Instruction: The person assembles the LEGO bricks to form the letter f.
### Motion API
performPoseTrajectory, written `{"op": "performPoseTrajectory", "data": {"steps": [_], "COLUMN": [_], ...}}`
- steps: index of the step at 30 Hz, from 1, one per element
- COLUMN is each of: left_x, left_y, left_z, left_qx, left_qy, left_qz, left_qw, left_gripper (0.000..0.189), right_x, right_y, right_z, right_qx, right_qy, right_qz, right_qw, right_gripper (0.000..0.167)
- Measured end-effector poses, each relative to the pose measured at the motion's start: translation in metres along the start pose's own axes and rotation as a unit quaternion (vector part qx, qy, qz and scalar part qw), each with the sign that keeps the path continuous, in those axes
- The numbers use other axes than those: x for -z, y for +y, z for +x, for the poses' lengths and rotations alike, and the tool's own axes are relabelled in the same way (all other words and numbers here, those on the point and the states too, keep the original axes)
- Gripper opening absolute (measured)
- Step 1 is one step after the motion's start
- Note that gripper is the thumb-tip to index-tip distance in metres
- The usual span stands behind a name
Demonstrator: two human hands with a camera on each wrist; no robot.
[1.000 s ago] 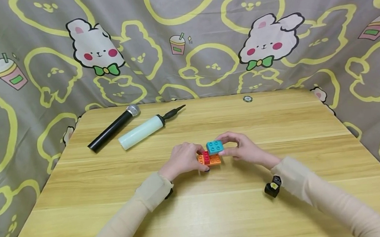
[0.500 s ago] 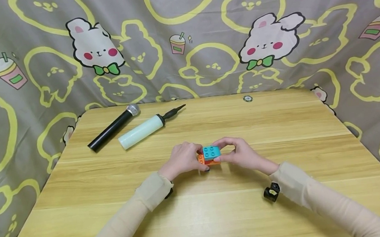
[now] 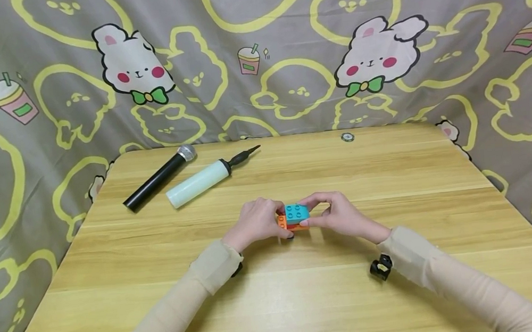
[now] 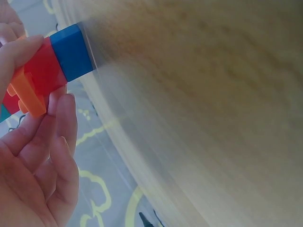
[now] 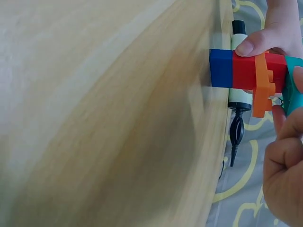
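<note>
A stack of toy building bricks stands on the table between both hands. At its base is a blue brick (image 5: 221, 68), then a red brick (image 5: 244, 71), an orange plate (image 5: 261, 90), a second red brick (image 5: 277, 65) and a teal brick (image 3: 296, 213) on top. My left hand (image 3: 256, 220) pinches the lower part of the stack, its thumb on the lower red brick. From the other side, my right hand (image 3: 341, 213) grips the teal brick between thumb and fingers. In the head view the teal brick covers most of the upper red one.
A black microphone (image 3: 154, 182) and a pale green hand pump (image 3: 199, 184) with a black nozzle lie at the back left of the wooden table (image 3: 280, 309). A small round chip (image 3: 347, 137) is near the back edge. A patterned curtain (image 3: 292, 40) hangs behind.
The right hand has brought the teal brick left and down onto the red brick above the orange plate. Over the last half second it has hardly moved; the left hand has kept its place.
</note>
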State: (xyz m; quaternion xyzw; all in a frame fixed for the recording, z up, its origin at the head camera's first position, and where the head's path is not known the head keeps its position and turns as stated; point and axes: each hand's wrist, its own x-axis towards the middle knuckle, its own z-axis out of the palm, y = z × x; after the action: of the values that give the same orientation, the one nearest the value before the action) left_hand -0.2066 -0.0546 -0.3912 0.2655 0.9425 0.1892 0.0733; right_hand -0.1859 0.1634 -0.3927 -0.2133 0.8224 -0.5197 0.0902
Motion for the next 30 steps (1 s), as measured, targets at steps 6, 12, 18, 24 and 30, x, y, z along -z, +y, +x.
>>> {"op": "performPoseTrajectory", "data": {"steps": [6,12,18,24,30], "left_x": [0.001,0.002,0.001,0.001,0.004], "left_y": [0.001,0.001,0.001,0.003,0.007], "left_z": [0.000,-0.001,-0.001,-0.001,-0.002], "left_qx": [-0.001,0.002,0.001,0.003,-0.010], "left_qy": [0.001,-0.002,0.001,0.007,0.015], "left_qz": [-0.001,0.000,0.001,0.004,0.018], "left_qw": [1.0000,1.0000,1.0000,1.0000,0.9997], "left_gripper": [0.039,0.040,0.041,0.042,0.047], "right_x": [0.000,0.000,-0.004,-0.009,-0.006], "right_y": [0.001,0.002,0.007,0.010,0.011], "right_z": [0.001,0.001,-0.001,-0.002,-0.005], "right_qx": [0.010,0.012,0.001,-0.008,-0.016], "right_qy": [-0.001,-0.003,-0.006,0.007,0.019], "right_qz": [-0.008,-0.046,-0.118,-0.142,-0.141], "right_qw": [0.9999,0.9988,0.9930,0.9899,0.9897], "right_gripper": [0.038,0.052,0.059,0.040,0.039]}}
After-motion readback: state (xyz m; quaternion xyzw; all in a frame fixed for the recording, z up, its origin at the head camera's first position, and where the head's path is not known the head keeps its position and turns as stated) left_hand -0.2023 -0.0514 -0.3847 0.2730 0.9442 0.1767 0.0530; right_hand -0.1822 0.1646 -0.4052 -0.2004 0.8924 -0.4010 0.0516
